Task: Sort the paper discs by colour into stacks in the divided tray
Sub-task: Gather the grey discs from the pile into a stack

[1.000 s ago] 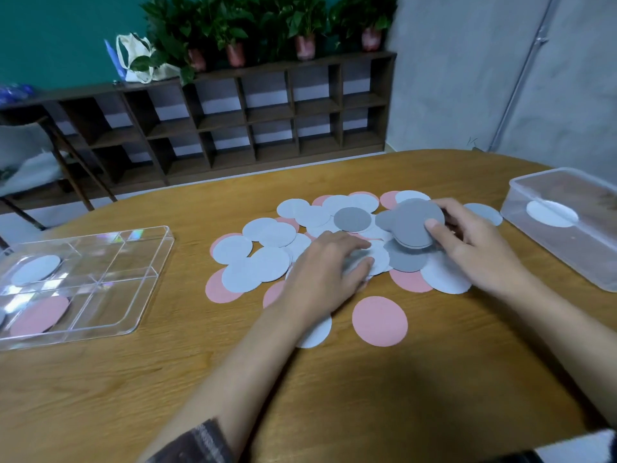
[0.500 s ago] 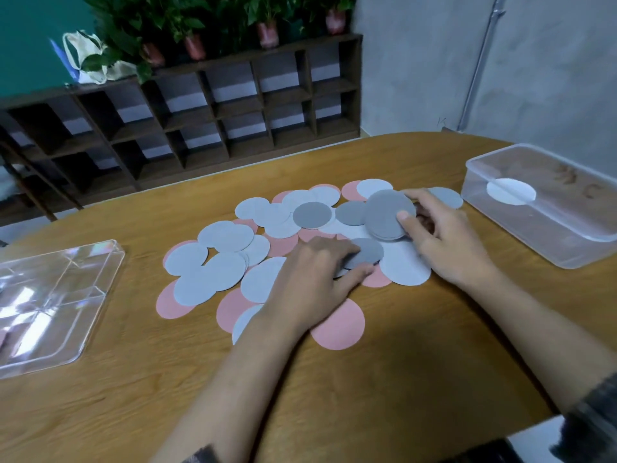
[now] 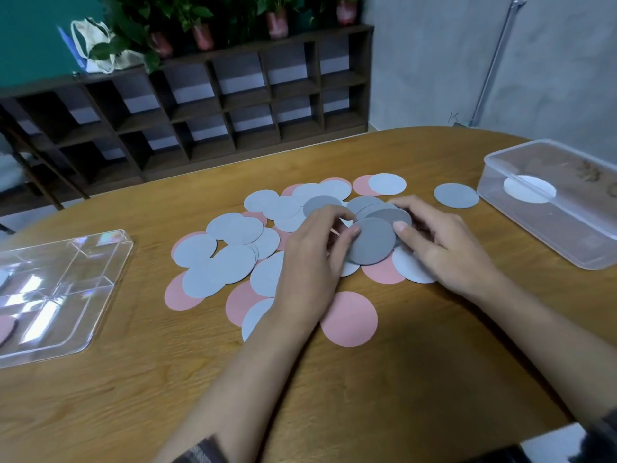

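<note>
Pale blue, pink and dark grey paper discs lie scattered in a pile (image 3: 233, 259) on the wooden table. My left hand (image 3: 310, 262) and my right hand (image 3: 440, 242) meet over the pile's right part and together hold a small stack of dark grey discs (image 3: 372, 240), fanned slightly. One dark grey disc (image 3: 456, 195) lies apart to the right. A large pink disc (image 3: 350, 319) lies nearest me. The clear divided tray (image 3: 96, 289) sits at the left edge, with a pink disc (image 3: 5, 329) in a near compartment.
A clear plastic box (image 3: 567, 228) with a white disc inside stands at the right. A dark wooden shelf unit (image 3: 233, 95) with potted plants runs behind the table, and a chair is at the far left.
My left hand lifted a grey disc from the pile and brought it to the grey stack in my right hand; both hands now hold it. The camera view shifted.
</note>
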`<state>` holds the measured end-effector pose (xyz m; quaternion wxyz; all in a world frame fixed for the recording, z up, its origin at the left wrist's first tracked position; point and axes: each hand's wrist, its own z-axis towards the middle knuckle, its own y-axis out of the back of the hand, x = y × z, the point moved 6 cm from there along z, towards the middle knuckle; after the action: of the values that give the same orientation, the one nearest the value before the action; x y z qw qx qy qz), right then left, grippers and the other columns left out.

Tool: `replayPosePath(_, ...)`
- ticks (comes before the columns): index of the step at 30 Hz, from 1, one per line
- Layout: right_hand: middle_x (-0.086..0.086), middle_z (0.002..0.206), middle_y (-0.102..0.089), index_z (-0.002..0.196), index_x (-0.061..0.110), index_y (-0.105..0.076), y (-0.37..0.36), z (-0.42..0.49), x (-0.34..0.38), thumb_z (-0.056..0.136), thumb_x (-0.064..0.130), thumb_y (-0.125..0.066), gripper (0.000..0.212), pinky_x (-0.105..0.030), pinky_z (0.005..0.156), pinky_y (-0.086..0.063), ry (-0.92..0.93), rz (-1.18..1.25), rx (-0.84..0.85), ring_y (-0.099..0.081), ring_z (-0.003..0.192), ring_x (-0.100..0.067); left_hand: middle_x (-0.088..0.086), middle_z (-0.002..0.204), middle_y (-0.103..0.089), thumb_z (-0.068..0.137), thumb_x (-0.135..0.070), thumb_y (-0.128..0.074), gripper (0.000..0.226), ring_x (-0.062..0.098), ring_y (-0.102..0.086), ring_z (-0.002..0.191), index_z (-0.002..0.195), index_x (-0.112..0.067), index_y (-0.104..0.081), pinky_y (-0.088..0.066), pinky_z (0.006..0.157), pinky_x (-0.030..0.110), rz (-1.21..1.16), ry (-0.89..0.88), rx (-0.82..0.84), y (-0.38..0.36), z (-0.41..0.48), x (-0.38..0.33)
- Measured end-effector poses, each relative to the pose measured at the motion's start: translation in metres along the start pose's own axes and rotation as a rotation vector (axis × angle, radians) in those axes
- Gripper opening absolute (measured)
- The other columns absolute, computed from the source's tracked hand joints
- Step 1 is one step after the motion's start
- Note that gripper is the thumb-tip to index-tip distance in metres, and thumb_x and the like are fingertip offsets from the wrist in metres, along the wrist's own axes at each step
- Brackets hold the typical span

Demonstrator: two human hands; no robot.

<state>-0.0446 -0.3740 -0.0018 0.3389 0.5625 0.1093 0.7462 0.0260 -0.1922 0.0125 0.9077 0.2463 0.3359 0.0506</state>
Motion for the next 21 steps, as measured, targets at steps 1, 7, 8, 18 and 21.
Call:
replayPosePath(1, 0.005, 0.096, -0.067, 0.131, 0.035, -0.061, -0.001, 0.0, 0.001, 0.106, 0.016, -0.051, 0.033, -0.027, 0.076, -0.045, 0.0, 0.0, 0.001, -0.06, 0.084, -0.011, -0.004, 0.092, -0.069, 0.097, -0.015, -0.073, 0.006, 0.009, -0.065, 0.083, 0.101, -0.013, -0.069, -0.054, 0.076, 0.025, -0.024, 0.031, -0.016, 0.0, 0.0, 0.003)
replayPosePath(7, -0.007, 0.078, -0.058, 0.137, 0.035, -0.061, -0.002, 0.001, 0.001, 0.109, 0.017, -0.042, 0.039, -0.033, 0.08, -0.045, -0.015, 0.019, 0.001, -0.057, 0.08, -0.02, -0.004, 0.093, -0.068, 0.098, -0.015, -0.071, 0.025, 0.01, -0.064, 0.088, 0.123, -0.016, -0.069, -0.053, 0.077, 0.017, -0.058, 0.086, -0.007, -0.004, 0.001, 0.002)
replayPosePath(8, -0.007, 0.078, -0.058, 0.139, 0.034, -0.06, -0.002, 0.001, 0.001, 0.11, 0.016, -0.04, 0.04, -0.031, 0.079, -0.045, -0.02, 0.019, 0.0, -0.057, 0.079, -0.019, -0.002, 0.097, -0.069, 0.099, -0.015, -0.07, 0.027, 0.008, -0.063, 0.089, 0.126, -0.015, -0.07, -0.051, 0.079, 0.016, -0.02, 0.06, -0.004, -0.005, 0.001, -0.001)
replayPosePath(18, -0.004, 0.098, -0.061, 0.154, 0.032, -0.043, -0.008, -0.001, -0.001, 0.111, 0.019, -0.039, 0.046, -0.032, 0.079, -0.046, -0.016, -0.093, 0.047, -0.056, 0.086, -0.015, 0.002, 0.111, -0.059, 0.096, -0.02, -0.074, 0.035, 0.009, -0.064, 0.096, 0.13, -0.018, -0.072, -0.041, 0.087, 0.001, 0.005, 0.125, 0.04, -0.011, -0.001, 0.007)
replayPosePath(21, 0.002, 0.098, -0.06, 0.154, 0.032, -0.043, -0.009, -0.002, 0.0, 0.111, 0.018, -0.038, 0.046, -0.024, 0.075, -0.043, -0.024, -0.098, 0.061, -0.056, 0.087, -0.012, 0.001, 0.126, -0.06, 0.095, -0.021, -0.075, 0.035, 0.01, -0.066, 0.107, 0.129, -0.019, -0.072, -0.049, 0.094, 0.009, -0.041, 0.124, 0.043, -0.011, 0.001, 0.008)
